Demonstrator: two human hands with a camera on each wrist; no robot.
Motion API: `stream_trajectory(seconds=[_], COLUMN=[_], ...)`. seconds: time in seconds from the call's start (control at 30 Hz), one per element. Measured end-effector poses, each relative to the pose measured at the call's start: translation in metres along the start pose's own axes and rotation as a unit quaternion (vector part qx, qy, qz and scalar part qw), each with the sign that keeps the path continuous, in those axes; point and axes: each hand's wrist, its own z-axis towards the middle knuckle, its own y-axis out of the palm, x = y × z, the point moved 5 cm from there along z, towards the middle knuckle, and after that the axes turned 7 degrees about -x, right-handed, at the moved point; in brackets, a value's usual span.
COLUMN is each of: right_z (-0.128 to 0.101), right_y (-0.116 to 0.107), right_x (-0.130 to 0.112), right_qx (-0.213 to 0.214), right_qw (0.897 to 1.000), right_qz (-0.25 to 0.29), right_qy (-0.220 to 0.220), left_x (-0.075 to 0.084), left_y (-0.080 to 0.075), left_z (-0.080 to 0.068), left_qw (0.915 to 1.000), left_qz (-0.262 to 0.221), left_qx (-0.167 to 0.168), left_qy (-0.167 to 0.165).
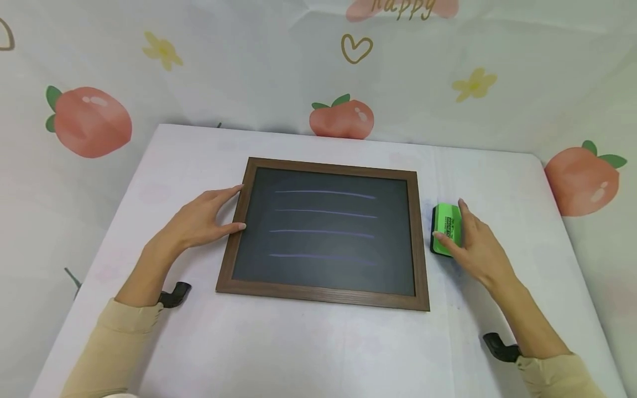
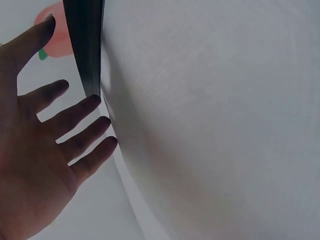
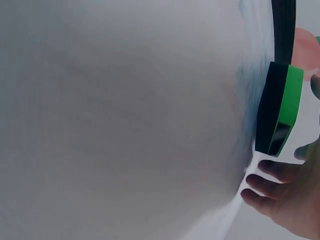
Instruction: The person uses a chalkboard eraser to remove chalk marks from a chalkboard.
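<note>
**Item Count and Visibility: Board, Eraser, Two Hands**

Your left hand (image 1: 201, 221) lies flat, fingers straight and spread, with fingertips touching the left frame edge of the board (image 1: 323, 232). It grasps nothing. There is one board, wood-framed and dark-faced, lying flat at the centre of the table (image 1: 308, 354). Count four faint horizontal chalk lines (image 1: 323, 213) on its face; the lowest is the hardest to make out.

There is one green eraser (image 1: 445, 230), lying on the table just right of the board's right frame edge. Your right hand (image 1: 475, 243) rests against it, fingers over its right side and thumb at its near end. You cannot tell whether the fingers actually clamp it.

Two dark wrist mounts show, one per forearm. Both sleeves are cut off at the lower edge. Four peaches on the backdrop are visible; the lettering at the top is cropped.
</note>
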Motion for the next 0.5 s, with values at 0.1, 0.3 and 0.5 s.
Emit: stream_trajectory(seconds=[0.1, 0.3, 0.5], right_z=[0.001, -0.001, -0.005], right_y=[0.005, 0.007, 0.007], right_x=[-0.002, -0.006, -0.009], right_qx=[0.000, 0.008, -0.004], right_qw=[1.000, 1.000, 1.000], right_qz=[-0.003, 0.002, -0.002], right_qy=[0.003, 0.004, 0.022], left_x=[0.002, 0.007, 0.013], left_y=[0.000, 0.000, 0.000], left_z=[0.003, 0.007, 0.005], left_qw=[0.9999, 0.9993, 0.9988], left_qz=[0.009, 0.017, 0.025], left_qx=[0.000, -0.009, -0.024], left_qy=[0.012, 0.033, 0.033])
